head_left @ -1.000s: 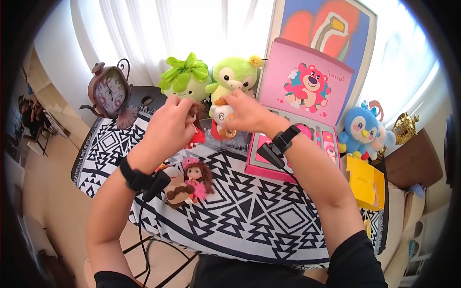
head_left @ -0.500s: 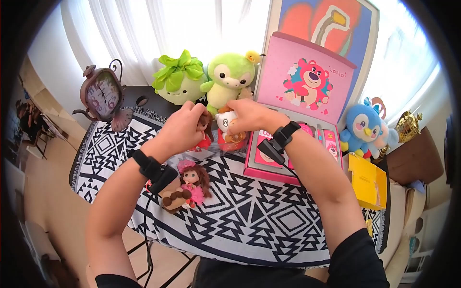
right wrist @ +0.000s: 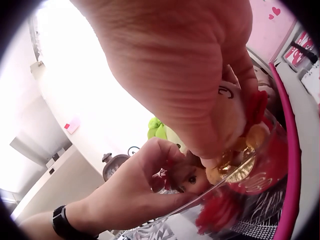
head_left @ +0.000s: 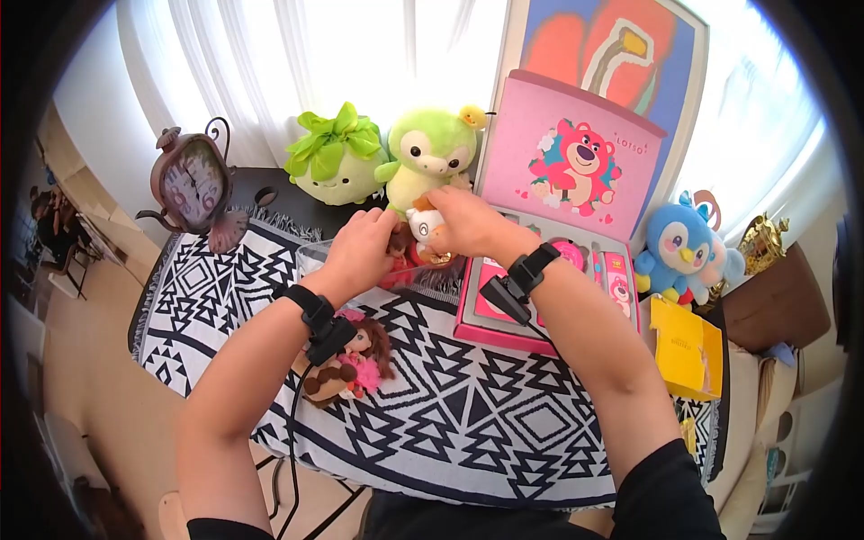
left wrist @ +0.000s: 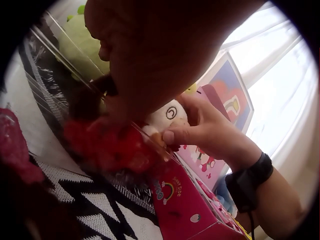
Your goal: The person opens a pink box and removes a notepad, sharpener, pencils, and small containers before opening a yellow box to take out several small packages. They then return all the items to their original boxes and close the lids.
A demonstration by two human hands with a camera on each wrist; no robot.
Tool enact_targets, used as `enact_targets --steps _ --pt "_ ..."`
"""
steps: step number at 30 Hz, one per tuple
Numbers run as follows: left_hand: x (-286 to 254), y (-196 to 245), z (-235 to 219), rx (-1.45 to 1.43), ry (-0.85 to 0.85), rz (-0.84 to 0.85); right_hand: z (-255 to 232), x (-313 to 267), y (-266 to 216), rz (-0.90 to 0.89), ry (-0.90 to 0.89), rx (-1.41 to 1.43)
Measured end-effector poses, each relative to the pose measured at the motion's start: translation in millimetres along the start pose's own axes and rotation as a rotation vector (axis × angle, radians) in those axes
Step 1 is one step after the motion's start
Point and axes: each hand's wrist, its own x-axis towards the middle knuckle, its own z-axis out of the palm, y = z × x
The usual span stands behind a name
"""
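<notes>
My left hand (head_left: 362, 250) grips a small doll with brown hair and a red dress, whose face (right wrist: 192, 181) shows between the fingers in the right wrist view. Beside it, my right hand (head_left: 470, 223) holds a white plush toy (left wrist: 167, 116) by its head; it has a swirl eye, a red outfit and a shiny gold piece (right wrist: 241, 167) at its front. Both toys are at a clear plastic container (head_left: 310, 256), their lower parts behind its transparent wall. Nearer me on the cloth lie a doll in pink (head_left: 364, 364) and a brown-and-beige plush (head_left: 328, 385), partly covered by my left wrist.
Behind the container sit a leafy green plush (head_left: 333, 171) and a green plush animal (head_left: 432, 148). An open pink gift box (head_left: 504, 340) stands close by on the right, then a blue penguin plush (head_left: 675, 247) and a yellow box (head_left: 688, 346). A clock (head_left: 193, 180) stands left.
My left hand has moved right and lower with the red-dressed doll, now close beside the white plush. My right hand has shifted slightly right and lower, still holding that plush.
</notes>
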Motion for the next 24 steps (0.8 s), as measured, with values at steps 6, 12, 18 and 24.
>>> enact_targets --steps 6,12,18,24 --pt "3 1 0 -0.016 -0.034 -0.002 20 3 7 0.022 0.043 -0.09" --pt "-15 0 -38 -0.117 0.003 -0.055 11 -26 -46 0.045 0.414 -0.364" --pt "-94 -13 -96 0.01 -0.169 -0.297 47 -51 -99 -0.086 -0.002 -0.089" --pt "-143 -3 -117 -0.339 -0.523 -0.77 89 -34 -122 0.023 -0.228 0.123"
